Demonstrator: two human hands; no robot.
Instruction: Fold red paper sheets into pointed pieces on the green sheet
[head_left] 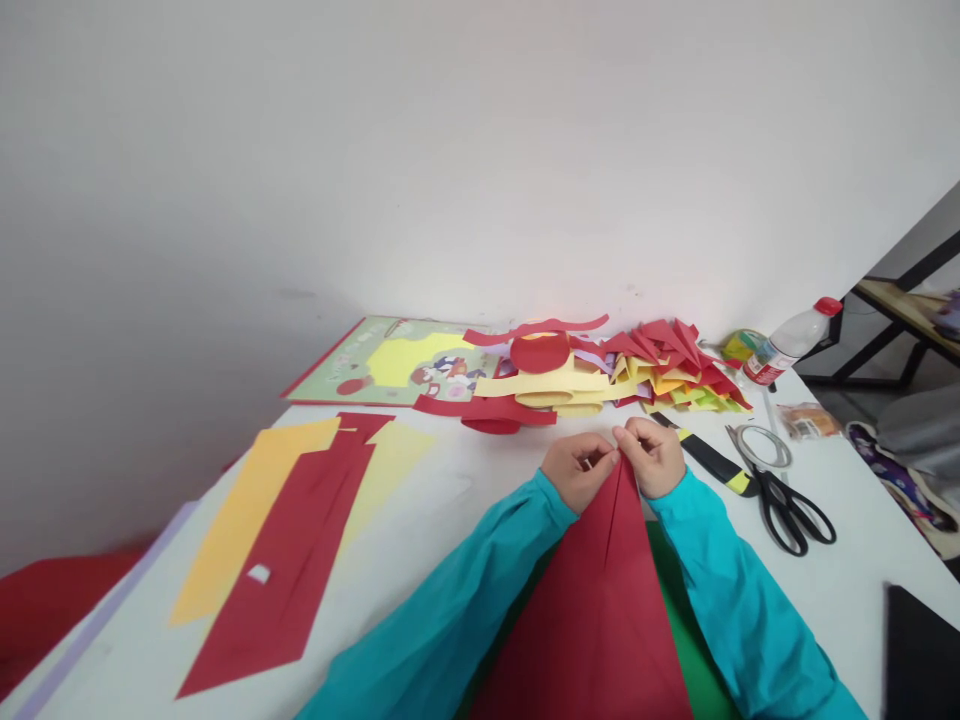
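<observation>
Both of my hands meet at the narrow far tip of a large red sheet of paper (600, 610), which widens toward me and shows a crease down its middle. My left hand (579, 468) pinches the tip from the left, fingers closed. Right beside it, my right hand (651, 458) pinches the same tip, its thumb pointing left. Under the red paper, a green sheet (679, 620) shows along the right side. To the right of my right hand lie a black and yellow utility knife (709, 460) and black-handled scissors (787, 500).
Cut red paper (300, 560) and orange paper (240, 520) lie at left. Behind are a picture board (337, 365), curled paper strips (544, 380) and a heap of folded paper (667, 365). A red-capped bottle (791, 345), a tape roll (763, 446) and a black object (919, 650) are at right.
</observation>
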